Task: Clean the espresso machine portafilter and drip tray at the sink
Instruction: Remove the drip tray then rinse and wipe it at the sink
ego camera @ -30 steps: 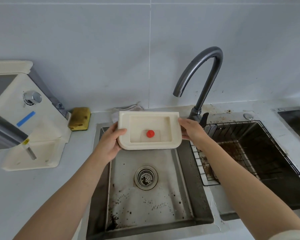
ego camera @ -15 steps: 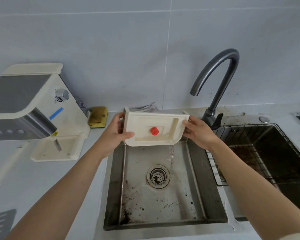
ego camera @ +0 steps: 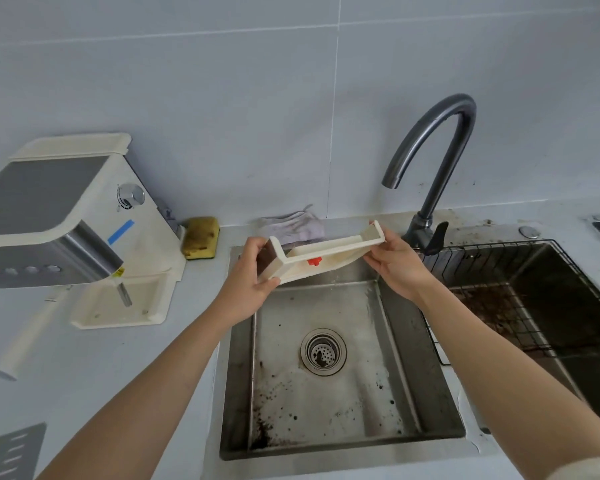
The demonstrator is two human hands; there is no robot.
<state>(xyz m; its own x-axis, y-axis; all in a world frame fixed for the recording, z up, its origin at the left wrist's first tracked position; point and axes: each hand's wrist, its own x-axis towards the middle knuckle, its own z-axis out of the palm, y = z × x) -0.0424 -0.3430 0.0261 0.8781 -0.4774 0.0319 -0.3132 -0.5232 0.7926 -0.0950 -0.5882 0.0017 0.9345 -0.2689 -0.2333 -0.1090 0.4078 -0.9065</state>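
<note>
Both hands hold the cream drip tray (ego camera: 329, 252) over the back of the steel sink (ego camera: 329, 368). The tray has a red float in its middle and is seen nearly edge-on, tilted with its left end lower. My left hand (ego camera: 253, 282) grips the left end, thumb under the front edge. My right hand (ego camera: 395, 265) grips the right end. The sink floor carries dark coffee specks around the drain (ego camera: 323, 351). The portafilter is not in sight.
The cream and steel espresso machine (ego camera: 66, 220) stands on the counter at left. A yellow sponge (ego camera: 201, 237) and a crumpled cloth (ego camera: 291, 225) lie behind the sink. The dark faucet (ego camera: 430, 174) arches at right, beside a wire basket (ego camera: 520, 299). A metal grate (ego camera: 11, 452) lies at lower left.
The drip tray has been tipped from facing me to nearly edge-on, left end down. Water ran from it half a second ago; none shows now. The view has shifted left.
</note>
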